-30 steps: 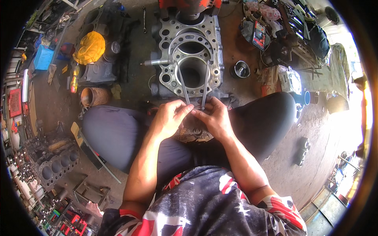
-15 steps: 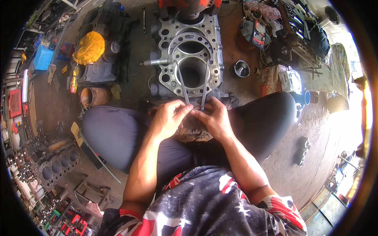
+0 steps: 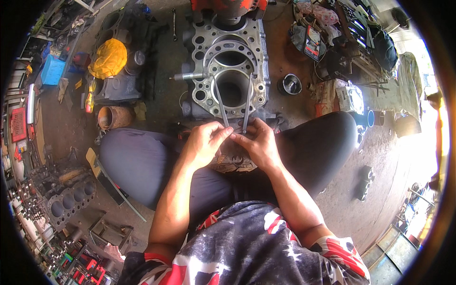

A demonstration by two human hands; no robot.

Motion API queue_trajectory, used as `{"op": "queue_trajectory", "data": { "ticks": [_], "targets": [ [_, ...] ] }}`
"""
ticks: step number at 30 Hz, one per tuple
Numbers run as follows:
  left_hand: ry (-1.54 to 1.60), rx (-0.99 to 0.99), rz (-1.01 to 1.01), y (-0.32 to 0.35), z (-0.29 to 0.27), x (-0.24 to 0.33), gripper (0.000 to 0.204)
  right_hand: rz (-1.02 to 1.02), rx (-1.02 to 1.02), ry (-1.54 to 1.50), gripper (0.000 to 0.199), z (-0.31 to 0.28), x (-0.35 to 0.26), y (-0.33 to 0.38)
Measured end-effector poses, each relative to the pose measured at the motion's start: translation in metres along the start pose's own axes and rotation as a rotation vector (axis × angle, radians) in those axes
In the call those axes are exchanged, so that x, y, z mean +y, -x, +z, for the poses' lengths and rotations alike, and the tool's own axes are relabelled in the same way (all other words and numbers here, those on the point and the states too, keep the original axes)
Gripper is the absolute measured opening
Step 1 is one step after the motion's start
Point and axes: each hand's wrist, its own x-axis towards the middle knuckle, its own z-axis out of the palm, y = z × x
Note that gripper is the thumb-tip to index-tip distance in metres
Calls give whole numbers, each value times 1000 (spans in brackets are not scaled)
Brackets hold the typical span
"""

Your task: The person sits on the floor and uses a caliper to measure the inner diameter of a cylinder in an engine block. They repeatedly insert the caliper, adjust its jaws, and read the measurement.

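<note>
Both my hands are closed in front of me, their thumbs meeting. My left hand [image 3: 205, 141] pinches the near end of one leg of what looks like an inside caliper [image 3: 221, 103], my right hand [image 3: 258, 144] that of the other. Its two slim metal legs spread away from me, over a cylinder bore; my fingers hide where they join. Their far tips lie near the two measuring ends of a large outside micrometer [image 3: 191, 75]. The micrometer's curved frame rests on the engine block [image 3: 261, 52], its barrel sticking out past the block's left edge.
An orange-red machine part [image 3: 228, 4] stands at the block's far end. A wrench [image 3: 174, 23] lies left of it, a round metal cup [image 3: 289, 84] right. A yellow cloth [image 3: 108, 58] covers parts at left, near a rusty cylinder sleeve [image 3: 113, 117]. Another engine block [image 3: 71, 202] sits lower left.
</note>
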Motion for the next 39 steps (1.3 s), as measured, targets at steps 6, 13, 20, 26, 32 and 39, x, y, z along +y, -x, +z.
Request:
{"op": "queue_trajectory", "data": {
  "ticks": [6, 13, 20, 26, 32, 39],
  "targets": [
    [16, -1, 17, 1, 0, 0, 32, -10, 3, 14, 33, 0, 1, 0],
    [6, 2, 19, 0, 0, -1, 34, 16, -11, -4, 34, 0, 1, -1],
    [-9, 1, 6, 0, 0, -3, 34, 11, -12, -10, 33, -1, 1, -1],
    [6, 4, 19, 0, 0, -2, 33, -15, -5, 19, 33, 0, -2, 1],
    [-10, 17, 27, 0, 0, -2, 32, 0, -2, 12, 35, 0, 1, 0],
    [-34, 25, 29, 0, 0, -3, 33, 6, -4, 18, 35, 0, 4, 0]
  ]
}}
